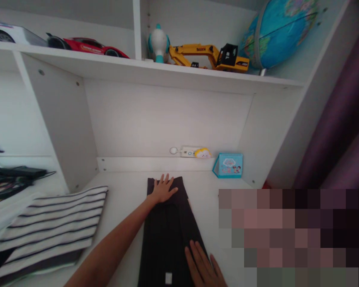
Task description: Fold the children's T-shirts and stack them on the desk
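A long black folded garment (164, 239), which looks like a pair of trousers, lies lengthwise on the white desk (122, 211). A small white label (168, 278) shows near its lower end, and the frame cuts off the nearest part. My left hand (164, 190) rests on the far end of the garment with its fingers spread. Lower down, my right hand (202, 265) lies flat along the right edge of the cloth, fingers stretched out. Neither hand grips anything.
Striped folded cloth (56, 223) lies at the left, near tangled black cables (14, 179). At the back are a power strip (189, 152) and a blue desk calendar (229, 165). Above, a shelf (167, 71) holds a toy excavator (215, 56) and a globe (283, 34). A blurred patch covers the lower right.
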### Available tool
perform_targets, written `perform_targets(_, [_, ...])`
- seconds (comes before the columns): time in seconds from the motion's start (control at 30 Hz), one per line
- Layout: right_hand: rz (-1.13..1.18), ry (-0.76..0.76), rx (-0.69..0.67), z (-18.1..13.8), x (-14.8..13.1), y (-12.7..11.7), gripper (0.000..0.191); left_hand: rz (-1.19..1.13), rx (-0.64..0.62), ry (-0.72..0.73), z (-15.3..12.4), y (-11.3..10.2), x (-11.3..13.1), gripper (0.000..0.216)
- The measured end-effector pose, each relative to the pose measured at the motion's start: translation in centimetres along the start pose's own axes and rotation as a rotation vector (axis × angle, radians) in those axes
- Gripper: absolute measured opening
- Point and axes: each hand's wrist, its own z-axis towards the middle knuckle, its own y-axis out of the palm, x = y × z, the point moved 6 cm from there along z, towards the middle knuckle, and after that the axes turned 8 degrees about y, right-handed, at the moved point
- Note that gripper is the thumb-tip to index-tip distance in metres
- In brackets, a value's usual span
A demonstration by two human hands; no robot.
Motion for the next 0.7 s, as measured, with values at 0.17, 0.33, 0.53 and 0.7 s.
perform_targets(0.17, [0.094, -0.161, -0.155, 0.3, 0.1, -0.8, 0.072, -0.004, -0.037, -0.087, -2.6, 1.0, -2.1, 0.06])
perform_targets(0.33, [0.205, 0.024, -0.403, 0.7, -1.3, -4.0, 0.063, -0.008, -0.1, -0.124, -2.0, 0.4, -1.8, 0.075])
perform_targets(0.53, [0.392, 0.103, -0.436, 0.6, -1.2, -7.5, 0.055, -0.019, -0.092, 0.01, -5.9, -3.8, 3.7, 0.076])
perform_targets(0.7, [0.487, 0.036, -0.416, -1.7, 1.1, -8.3, 0.038, -0.193, -0.239, 0.394, -18.6, -5.0, 10.6, 0.073])
